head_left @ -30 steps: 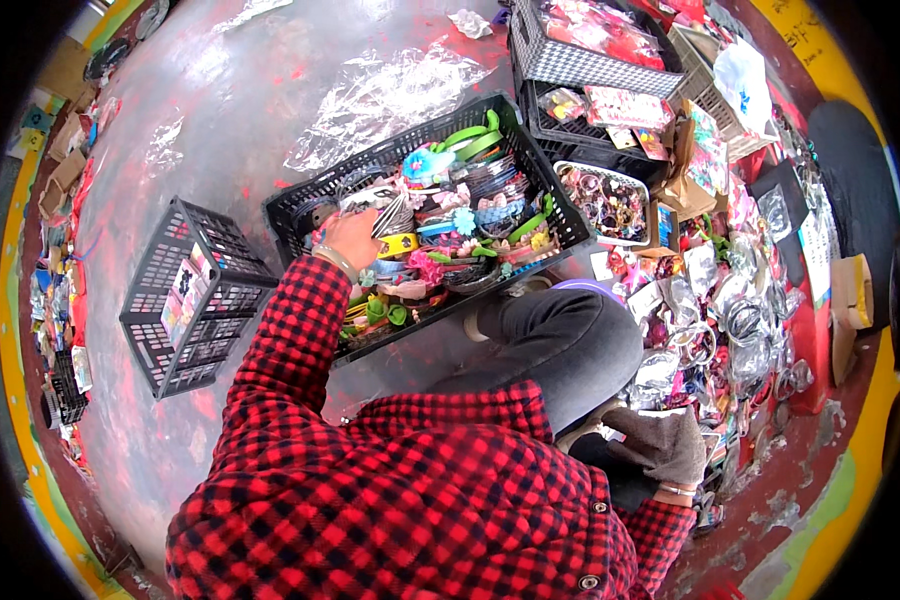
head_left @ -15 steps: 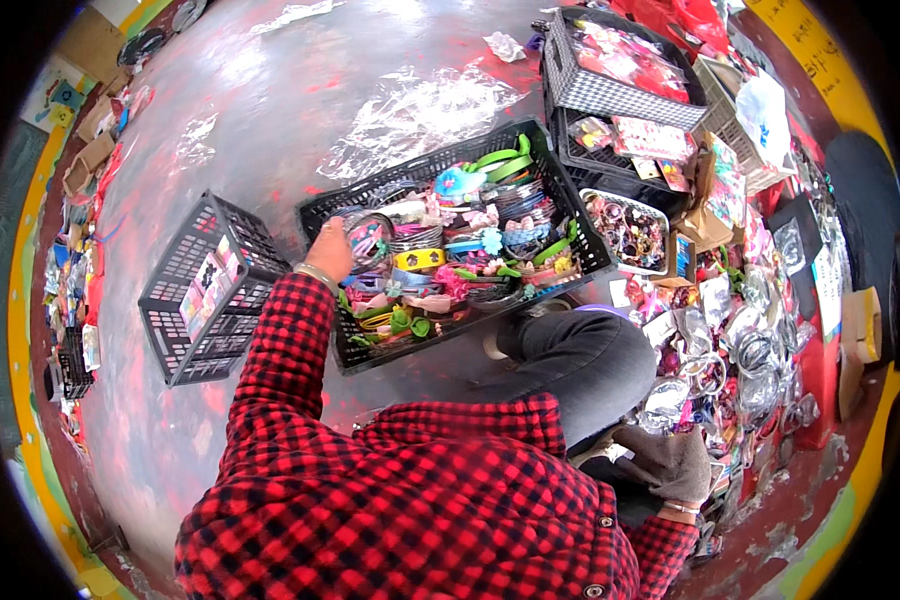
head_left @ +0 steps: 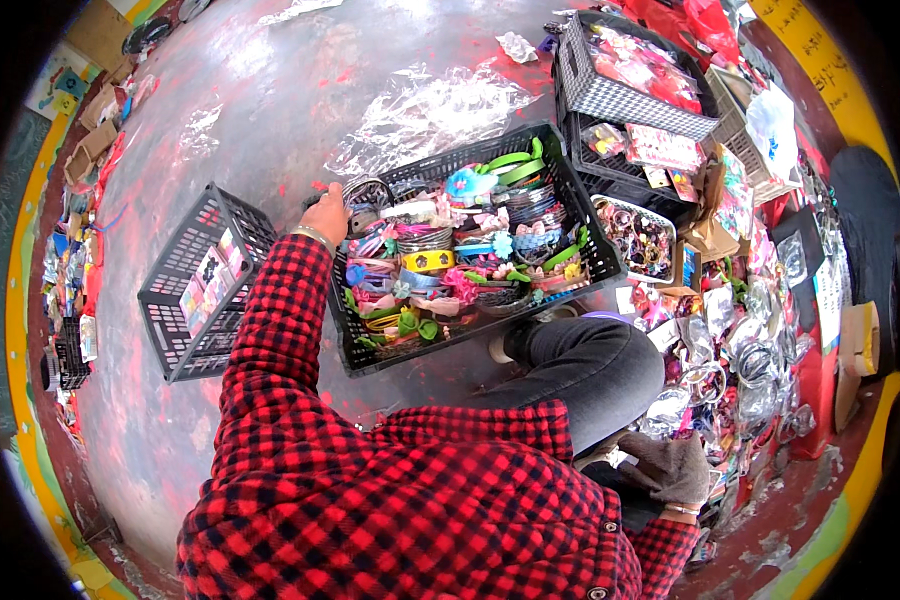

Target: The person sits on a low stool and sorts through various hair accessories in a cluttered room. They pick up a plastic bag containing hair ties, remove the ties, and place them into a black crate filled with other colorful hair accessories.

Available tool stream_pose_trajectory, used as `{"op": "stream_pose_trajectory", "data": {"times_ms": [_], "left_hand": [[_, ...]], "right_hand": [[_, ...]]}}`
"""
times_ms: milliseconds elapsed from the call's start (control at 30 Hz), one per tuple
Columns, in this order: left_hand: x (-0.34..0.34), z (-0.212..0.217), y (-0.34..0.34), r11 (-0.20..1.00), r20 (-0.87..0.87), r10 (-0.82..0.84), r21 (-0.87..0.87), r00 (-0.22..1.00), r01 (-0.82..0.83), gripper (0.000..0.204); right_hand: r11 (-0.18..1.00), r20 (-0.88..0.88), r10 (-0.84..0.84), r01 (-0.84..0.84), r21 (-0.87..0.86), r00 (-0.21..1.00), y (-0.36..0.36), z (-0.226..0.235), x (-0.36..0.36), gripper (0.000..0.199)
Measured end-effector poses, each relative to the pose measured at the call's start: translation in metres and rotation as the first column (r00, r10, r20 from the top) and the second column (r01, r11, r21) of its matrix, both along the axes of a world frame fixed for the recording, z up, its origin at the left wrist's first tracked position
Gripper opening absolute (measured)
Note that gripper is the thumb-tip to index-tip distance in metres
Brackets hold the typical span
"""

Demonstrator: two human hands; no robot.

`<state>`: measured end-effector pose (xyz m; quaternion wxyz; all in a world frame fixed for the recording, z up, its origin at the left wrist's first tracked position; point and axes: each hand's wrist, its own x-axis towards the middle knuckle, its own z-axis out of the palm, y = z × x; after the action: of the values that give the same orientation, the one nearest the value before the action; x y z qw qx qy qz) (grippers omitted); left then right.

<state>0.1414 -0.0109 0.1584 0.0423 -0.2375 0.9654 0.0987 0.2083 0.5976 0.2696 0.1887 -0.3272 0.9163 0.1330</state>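
At the left end of a black plastic crate (head_left: 362, 366), my left hand (head_left: 327, 212) is closed on a bundle of thin hoop headbands (head_left: 368, 194). Its fingertips are partly hidden. Inside the crate lie many headbands, among them a yellow patterned band (head_left: 427, 261), green bands (head_left: 515, 165) and a blue furry piece (head_left: 470, 184). My right hand is down beside my bent knee, below a bracelet-ringed wrist (head_left: 682, 513). A grey-brown cloth or glove (head_left: 670, 466) covers it, so its fingers cannot be seen.
A second black crate (head_left: 202, 290) stands tilted on the left with small cards in it. Stacked baskets (head_left: 635, 95) rise at the far right, beside a white tray of small accessories (head_left: 635, 238). Bagged goods (head_left: 740, 360) pile along the right. Clear plastic sheeting (head_left: 425, 110) lies beyond the crate.
My left hand has moved up and slightly left, carrying the hoop headbands toward the crate's far left corner. The covered right hand stays almost in place.
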Motion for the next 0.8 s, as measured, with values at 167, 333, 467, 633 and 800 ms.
{"op": "stream_pose_trajectory", "data": {"times_ms": [167, 333, 467, 633, 800], "left_hand": [[0.001, -0.006, -0.008, 0.997, -0.043, 0.068, 0.024, 0.997, -0.067, 0.033], [0.030, -0.049, -0.034, 0.987, -0.060, 0.062, 0.155, 0.996, -0.052, 0.043], [0.045, -0.069, -0.004, 0.741, 0.048, 0.155, 0.654, 0.987, -0.149, 0.038], [0.067, -0.095, 0.057, 0.604, 0.036, -0.133, 0.796, 0.991, 0.052, 0.039], [0.072, -0.158, 0.100, 0.797, 0.187, -0.281, 0.593, 0.941, 0.120, 0.035]], "right_hand": [[1.000, 0.059, -0.009, 0.010, -0.025, 0.998, -0.008, 0.002, -0.006, 0.035], [0.902, 0.284, -0.211, 0.298, -0.312, 0.935, -0.011, -0.001, -0.012, 0.034], [0.161, 0.827, -0.297, 0.879, -0.449, 0.477, 0.007, -0.029, 0.000, 0.036], [0.289, 0.723, -0.296, 0.780, -0.554, 0.624, -0.004, -0.038, 0.001, 0.036], [0.996, 0.112, 0.063, -0.055, -0.072, 0.992, -0.010, -0.005, -0.015, 0.032]]}}
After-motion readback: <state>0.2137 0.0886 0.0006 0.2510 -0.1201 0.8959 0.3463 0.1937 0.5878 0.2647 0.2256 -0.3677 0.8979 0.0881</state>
